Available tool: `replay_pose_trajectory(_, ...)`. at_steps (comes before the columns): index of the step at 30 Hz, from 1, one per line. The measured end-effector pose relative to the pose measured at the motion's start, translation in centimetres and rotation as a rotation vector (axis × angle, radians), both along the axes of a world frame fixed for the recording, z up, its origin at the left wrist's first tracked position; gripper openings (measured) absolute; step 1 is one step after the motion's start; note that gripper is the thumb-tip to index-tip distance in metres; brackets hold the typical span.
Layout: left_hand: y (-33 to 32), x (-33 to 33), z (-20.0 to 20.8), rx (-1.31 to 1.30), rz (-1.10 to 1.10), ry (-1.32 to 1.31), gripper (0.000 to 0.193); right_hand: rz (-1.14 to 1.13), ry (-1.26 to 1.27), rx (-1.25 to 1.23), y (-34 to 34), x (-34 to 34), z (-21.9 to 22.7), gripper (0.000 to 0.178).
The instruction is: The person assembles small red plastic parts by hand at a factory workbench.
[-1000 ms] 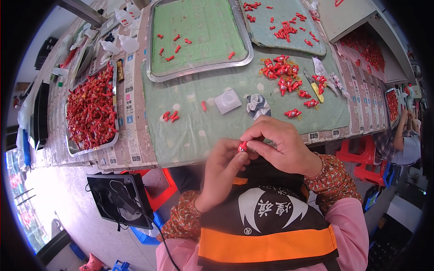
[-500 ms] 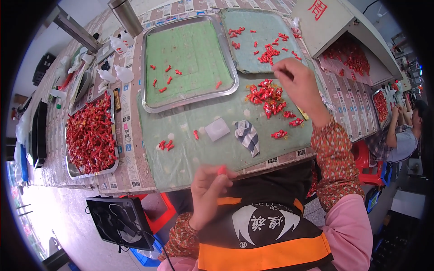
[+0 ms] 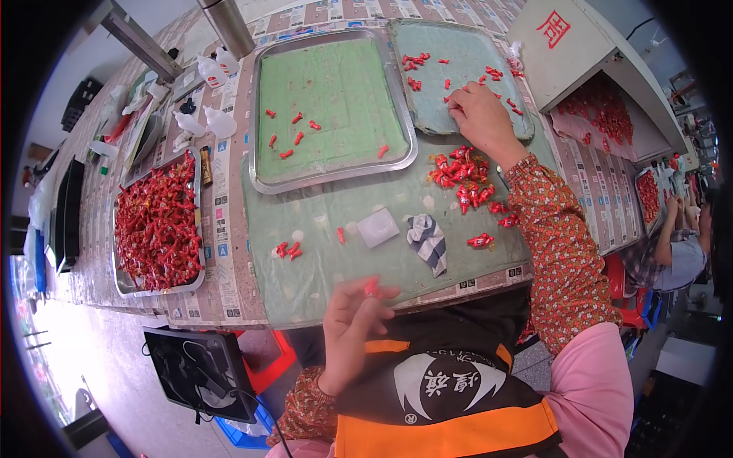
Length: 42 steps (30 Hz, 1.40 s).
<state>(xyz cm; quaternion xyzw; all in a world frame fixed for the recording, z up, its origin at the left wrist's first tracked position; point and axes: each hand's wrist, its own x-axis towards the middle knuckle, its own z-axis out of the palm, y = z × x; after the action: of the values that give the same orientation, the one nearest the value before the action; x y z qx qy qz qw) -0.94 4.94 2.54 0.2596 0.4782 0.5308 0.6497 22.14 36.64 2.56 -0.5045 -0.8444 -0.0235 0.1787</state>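
Near the table's front edge, my left hand (image 3: pixel 352 324) pinches a small red plastic piece (image 3: pixel 372 288) between thumb and fingers. My right hand (image 3: pixel 482 116) reaches onto the blue-lined tray (image 3: pixel 427 46), fingers bent down among small red pieces (image 3: pixel 416 59). Whatever its fingertips grip is hidden. Just below that hand, a pile of glossy red parts (image 3: pixel 460 169) with amber bits lies on the green mat (image 3: pixel 321 263). Loose red pieces (image 3: pixel 289 250) rest on the mat's left side. Several more are scattered in the green-lined metal tray (image 3: pixel 256 114).
A white square block (image 3: pixel 378 227) and a striped cloth (image 3: pixel 427 243) lie mid-mat. To the left stands a tray heaped with red parts (image 3: pixel 156 229), with white squeeze bottles (image 3: pixel 220 122) behind it. A box (image 3: pixel 580 53) at right holds more red pieces. A co-worker (image 3: pixel 679 252) sits far right.
My right hand has moved forward and left, down to the pieces on the blue-lined tray. My left hand keeps its pinch on the red piece. The whole view has shifted slightly.
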Motion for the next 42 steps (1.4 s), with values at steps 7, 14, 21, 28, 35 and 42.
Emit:
replay_pose_trajectory(7, -0.1, -0.1, -0.1, -0.002, -0.019, -0.03, 0.024, 0.131, 0.096, 0.129, 0.0, 0.2, -0.4, 0.013)
replay_pose_trajectory(14, -0.5, -0.4, 0.1, 0.022, 0.049, -0.054, 0.022, 0.147, 0.644, -0.329, -5.7, -0.6, 3.4, 0.008)
replay_pose_trajectory(21, 0.0, -0.6, 0.1, 0.011, 0.085, -0.042, 0.023, 0.253, 0.989, -0.814, -15.7, -2.3, 4.9, 0.01)
replay_pose_trajectory(28, 0.1, -0.1, -0.1, 0.004, 0.119, -0.046, 0.023, 0.202, 0.886, -0.818, -18.6, -4.3, 3.3, 0.01)
replay_pose_trajectory(35, 0.0, 0.0, -0.6, 0.031, 0.152, -0.081, 0.024, 0.262, 0.664, -0.497, -18.9, -6.7, 3.3, 0.009)
replay_pose_trajectory(42, 0.0, -0.1, -1.3, 0.064, 0.149, -0.095, 0.025, 0.358, 0.432, -0.162, -18.3, -7.7, 3.0, 0.017)
